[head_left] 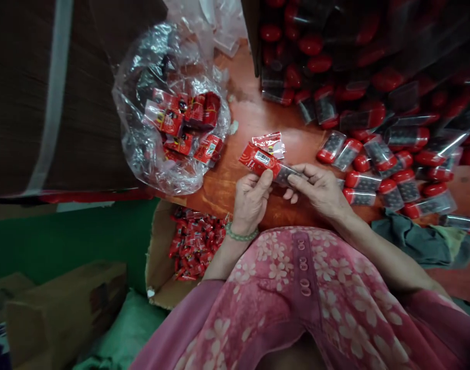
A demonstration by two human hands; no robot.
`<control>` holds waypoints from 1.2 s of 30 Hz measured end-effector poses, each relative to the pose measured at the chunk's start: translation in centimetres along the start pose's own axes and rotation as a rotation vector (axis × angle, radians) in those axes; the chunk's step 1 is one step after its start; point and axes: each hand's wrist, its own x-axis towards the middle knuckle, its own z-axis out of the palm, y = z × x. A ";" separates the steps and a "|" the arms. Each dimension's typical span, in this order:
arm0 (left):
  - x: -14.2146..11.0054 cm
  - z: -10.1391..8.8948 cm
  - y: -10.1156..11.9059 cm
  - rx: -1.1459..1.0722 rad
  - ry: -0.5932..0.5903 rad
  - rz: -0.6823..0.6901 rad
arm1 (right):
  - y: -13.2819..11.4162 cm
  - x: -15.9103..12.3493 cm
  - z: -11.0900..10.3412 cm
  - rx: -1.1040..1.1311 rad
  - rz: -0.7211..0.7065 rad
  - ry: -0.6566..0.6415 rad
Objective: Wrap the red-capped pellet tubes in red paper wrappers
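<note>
**Red packet and clear tube pinched end to end above the orange table**

Your left hand (250,201), with a green beaded bracelet (241,234) at the wrist, pinches a glossy red barcoded packet (258,160) between thumb and fingers. Your right hand (319,191) pinches a clear plastic tube (286,176) with dark contents between thumb and forefinger, its other fingers curled loosely. The packet and tube sit end to end between your hands, just above the table; you cannot tell whether they are joined.

Just beyond your hands, a small red-and-clear packet (269,144) lies on the orange-red wood-grain table (235,113). To your right spreads a heap of clear tubes with red caps (377,154), with a crumpled dark green cloth (412,241) at its near edge. To your left, a crumpled clear plastic bag (132,87) holds red packets (184,121). Below the table edge, an open cardboard box (158,257) holds many small red sachets (194,246).
</note>
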 end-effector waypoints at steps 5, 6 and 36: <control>-0.8 0.9 -0.7 0.046 0.094 0.136 | 0.5 -1.3 0.3 -0.066 -0.197 0.089; -1.0 0.9 -0.8 0.056 0.081 0.160 | 0.5 -1.5 0.4 -0.070 -0.229 0.081; -4.7 3.2 -3.0 0.029 -0.098 0.185 | 3.6 -5.4 -2.6 -0.388 -0.497 0.142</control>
